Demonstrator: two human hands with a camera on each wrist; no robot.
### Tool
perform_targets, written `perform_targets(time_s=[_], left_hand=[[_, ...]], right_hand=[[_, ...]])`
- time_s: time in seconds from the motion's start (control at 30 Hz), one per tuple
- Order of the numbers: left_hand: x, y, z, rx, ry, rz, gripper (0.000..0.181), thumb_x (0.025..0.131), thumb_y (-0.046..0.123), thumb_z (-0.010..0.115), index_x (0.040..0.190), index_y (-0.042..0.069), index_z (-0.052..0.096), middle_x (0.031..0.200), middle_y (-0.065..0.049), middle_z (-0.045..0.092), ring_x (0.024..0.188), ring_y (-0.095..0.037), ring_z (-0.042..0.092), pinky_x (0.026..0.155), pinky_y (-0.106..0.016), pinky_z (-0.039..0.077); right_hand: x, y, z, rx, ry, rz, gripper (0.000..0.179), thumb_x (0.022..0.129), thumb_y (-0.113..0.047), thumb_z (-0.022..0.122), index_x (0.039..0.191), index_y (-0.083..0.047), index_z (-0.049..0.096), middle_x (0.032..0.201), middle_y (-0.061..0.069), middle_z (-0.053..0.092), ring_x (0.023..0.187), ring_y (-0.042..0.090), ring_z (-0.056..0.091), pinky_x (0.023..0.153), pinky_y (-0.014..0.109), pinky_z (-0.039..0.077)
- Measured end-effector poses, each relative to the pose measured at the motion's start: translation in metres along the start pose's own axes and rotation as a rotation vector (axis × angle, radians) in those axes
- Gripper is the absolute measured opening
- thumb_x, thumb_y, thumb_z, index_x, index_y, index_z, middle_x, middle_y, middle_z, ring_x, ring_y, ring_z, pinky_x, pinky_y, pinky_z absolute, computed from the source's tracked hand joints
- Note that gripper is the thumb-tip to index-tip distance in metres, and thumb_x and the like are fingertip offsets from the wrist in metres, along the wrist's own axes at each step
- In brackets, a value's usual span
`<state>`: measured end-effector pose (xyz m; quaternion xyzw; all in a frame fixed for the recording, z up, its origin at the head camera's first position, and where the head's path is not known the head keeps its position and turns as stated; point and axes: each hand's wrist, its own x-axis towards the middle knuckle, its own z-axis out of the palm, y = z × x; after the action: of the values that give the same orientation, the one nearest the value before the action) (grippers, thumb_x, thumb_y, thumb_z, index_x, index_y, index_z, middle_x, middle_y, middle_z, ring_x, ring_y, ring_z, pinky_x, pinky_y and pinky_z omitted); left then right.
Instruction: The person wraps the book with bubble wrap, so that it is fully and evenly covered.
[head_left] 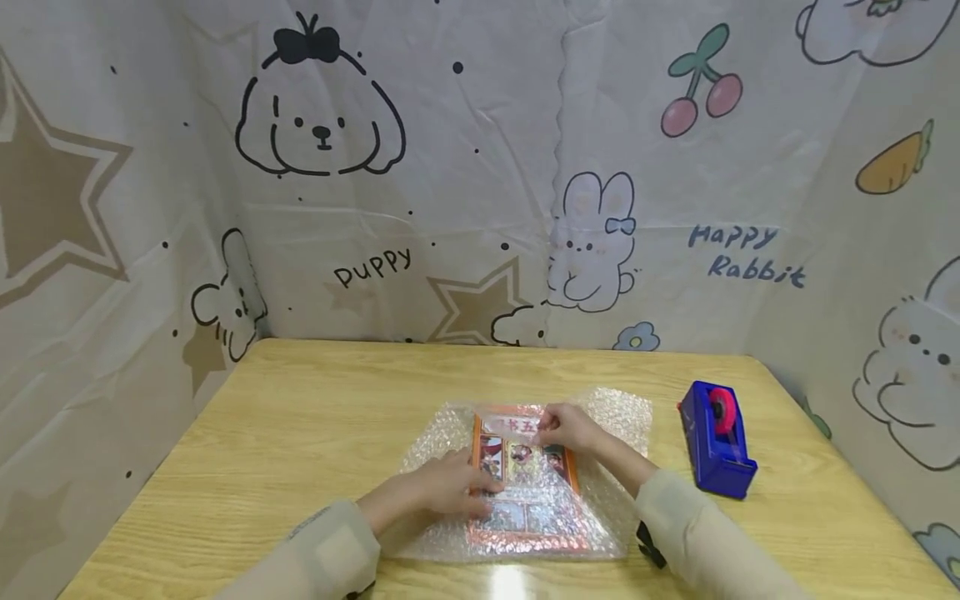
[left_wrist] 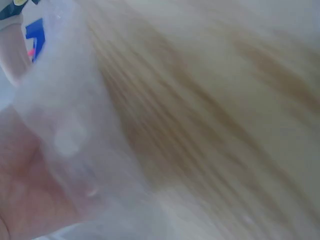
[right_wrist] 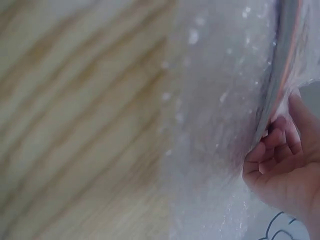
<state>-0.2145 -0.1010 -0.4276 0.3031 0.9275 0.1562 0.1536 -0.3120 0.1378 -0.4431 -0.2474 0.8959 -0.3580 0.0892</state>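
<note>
A book with an orange border and pictures on its cover (head_left: 522,471) lies on a sheet of bubble wrap (head_left: 442,433), and part of the clear wrap covers its lower portion. My left hand (head_left: 446,486) rests on the wrap at the book's left edge, fingers reaching over the cover. At the top right of the book, my right hand (head_left: 572,429) pinches the bubble wrap. The right wrist view has its curled fingers (right_wrist: 272,145) at the wrap beside the book's edge. In the left wrist view the palm (left_wrist: 35,185) is partly behind blurred wrap.
A blue tape dispenser (head_left: 716,446) with a red-cored roll stands at the right of the wooden table (head_left: 322,400). Cloth printed with cartoon animals (head_left: 480,167) hangs behind and at both sides. A small black object (head_left: 649,546) shows by the right sleeve.
</note>
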Motion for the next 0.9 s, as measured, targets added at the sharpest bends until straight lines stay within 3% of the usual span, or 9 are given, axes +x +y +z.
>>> perform_targets(time_s=[0.13, 0.27, 0.37, 0.43, 0.5, 0.6, 0.67, 0.8, 0.9], left_hand=[[0.010, 0.008, 0.000, 0.076, 0.180, 0.053, 0.026, 0.076, 0.041, 0.068, 0.095, 0.024, 0.071, 0.108, -0.010, 0.058, 0.098, -0.026, 0.052, 0.078, -0.041, 0.046], [0.017, 0.013, 0.005, 0.137, 0.295, 0.061, 0.023, 0.062, 0.037, 0.078, 0.072, 0.020, 0.064, 0.088, 0.000, 0.050, 0.082, -0.015, 0.047, 0.065, -0.028, 0.041], [0.018, 0.016, 0.009, 0.138, 0.342, 0.028, 0.039, 0.056, 0.035, 0.080, 0.082, 0.017, 0.056, 0.093, 0.000, 0.043, 0.087, -0.016, 0.041, 0.070, -0.029, 0.038], [0.018, 0.018, 0.010, 0.120, 0.373, -0.002, 0.061, 0.053, 0.035, 0.082, 0.102, 0.015, 0.051, 0.110, -0.008, 0.041, 0.102, -0.023, 0.039, 0.080, -0.036, 0.038], [0.019, 0.017, 0.010, 0.100, 0.387, -0.031, 0.089, 0.052, 0.035, 0.083, 0.125, 0.013, 0.037, 0.133, -0.017, 0.028, 0.121, -0.033, 0.029, 0.094, -0.049, 0.034], [0.021, 0.012, 0.008, 0.090, 0.366, -0.052, 0.121, 0.050, 0.039, 0.084, 0.145, 0.012, 0.013, 0.149, -0.022, -0.007, 0.136, -0.040, 0.000, 0.104, -0.063, 0.012], [0.024, 0.006, 0.007, 0.103, 0.318, -0.052, 0.125, 0.052, 0.045, 0.082, 0.147, 0.012, 0.008, 0.150, -0.018, -0.015, 0.137, -0.038, -0.010, 0.103, -0.065, 0.002], [0.028, -0.005, 0.004, 0.115, 0.178, -0.043, 0.111, 0.059, 0.058, 0.074, 0.146, 0.017, 0.020, 0.153, -0.012, -0.004, 0.137, -0.034, -0.012, 0.101, -0.066, -0.007], [0.028, -0.011, 0.003, 0.066, 0.077, -0.052, 0.100, 0.064, 0.062, 0.068, 0.145, 0.023, 0.024, 0.153, -0.009, 0.005, 0.138, -0.033, -0.008, 0.099, -0.067, -0.010]], right_hand=[[0.000, 0.000, -0.001, -0.023, 0.009, -0.019, 0.016, 0.077, -0.008, 0.070, 0.082, 0.001, 0.058, 0.071, 0.003, 0.057, 0.063, 0.010, 0.049, 0.057, 0.022, 0.044], [-0.001, -0.001, -0.001, -0.001, -0.001, -0.032, 0.016, 0.078, -0.007, 0.069, 0.083, 0.002, 0.057, 0.071, 0.003, 0.057, 0.064, 0.009, 0.048, 0.058, 0.021, 0.044], [-0.002, 0.000, 0.001, 0.011, -0.010, -0.030, 0.015, 0.079, -0.007, 0.068, 0.083, 0.002, 0.057, 0.070, 0.003, 0.055, 0.063, 0.009, 0.047, 0.056, 0.020, 0.043], [-0.003, 0.001, 0.001, 0.011, -0.004, -0.023, 0.015, 0.079, -0.007, 0.068, 0.083, 0.002, 0.057, 0.070, 0.002, 0.054, 0.063, 0.008, 0.047, 0.056, 0.020, 0.042], [-0.003, 0.001, 0.000, 0.007, 0.002, -0.022, 0.015, 0.079, -0.007, 0.068, 0.083, 0.002, 0.057, 0.070, 0.002, 0.054, 0.062, 0.008, 0.046, 0.056, 0.020, 0.042], [-0.004, 0.001, -0.001, 0.012, 0.002, -0.018, 0.016, 0.079, -0.008, 0.069, 0.084, 0.002, 0.057, 0.069, 0.001, 0.053, 0.062, 0.009, 0.045, 0.056, 0.020, 0.041], [-0.004, 0.001, -0.001, 0.008, 0.004, -0.021, 0.017, 0.079, -0.009, 0.068, 0.084, 0.002, 0.056, 0.068, 0.001, 0.052, 0.062, 0.009, 0.044, 0.055, 0.020, 0.040], [-0.004, 0.003, 0.000, 0.009, 0.006, -0.041, 0.018, 0.079, -0.010, 0.068, 0.085, 0.002, 0.056, 0.068, 0.000, 0.051, 0.062, 0.009, 0.044, 0.056, 0.020, 0.040], [-0.005, 0.004, 0.001, 0.021, 0.001, -0.046, 0.019, 0.079, -0.010, 0.069, 0.085, 0.002, 0.056, 0.068, 0.000, 0.052, 0.062, 0.009, 0.045, 0.056, 0.020, 0.041]])
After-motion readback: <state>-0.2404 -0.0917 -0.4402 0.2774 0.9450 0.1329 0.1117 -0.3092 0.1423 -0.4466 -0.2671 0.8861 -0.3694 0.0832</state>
